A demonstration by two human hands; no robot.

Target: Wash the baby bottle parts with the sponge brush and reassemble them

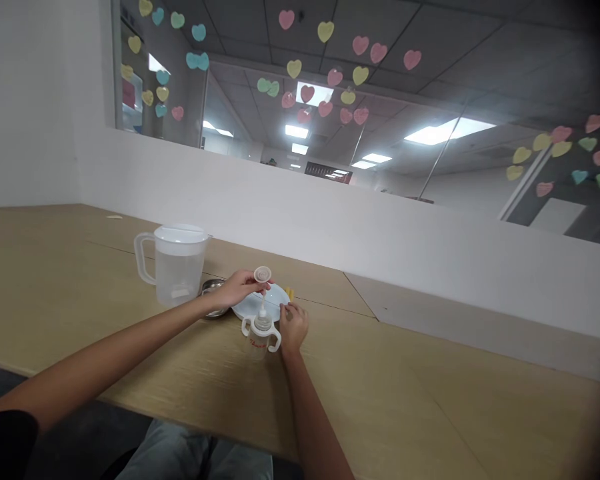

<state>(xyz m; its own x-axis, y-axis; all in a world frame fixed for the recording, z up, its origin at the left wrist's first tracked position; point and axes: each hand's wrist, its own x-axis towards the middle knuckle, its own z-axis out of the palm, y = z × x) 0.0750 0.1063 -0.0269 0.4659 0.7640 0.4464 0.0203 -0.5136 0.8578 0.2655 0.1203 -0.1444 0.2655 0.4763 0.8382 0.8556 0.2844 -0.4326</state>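
A clear baby bottle [259, 345] with two white side handles and red lettering stands upright on the table, its threaded neck uncovered. Above the mouth, my left hand [241, 287] is closed on a round, pale straw top [263, 274]. A thin straw hangs from it, and its white end [263, 312] is at the bottle's neck. My right hand [295, 325] is just right of the bottle with its fingers curled, near the rim of a white plate [247, 308]. Whether those fingers pinch anything is hard to see.
A lidded clear pitcher [180, 267] with liquid in it stands at the left. Beside it, a metal bowl [211, 311] is partly behind my left forearm. Some yellow pieces [290, 293] show behind the plate. A white wall [280, 213] borders the wooden table [405, 387].
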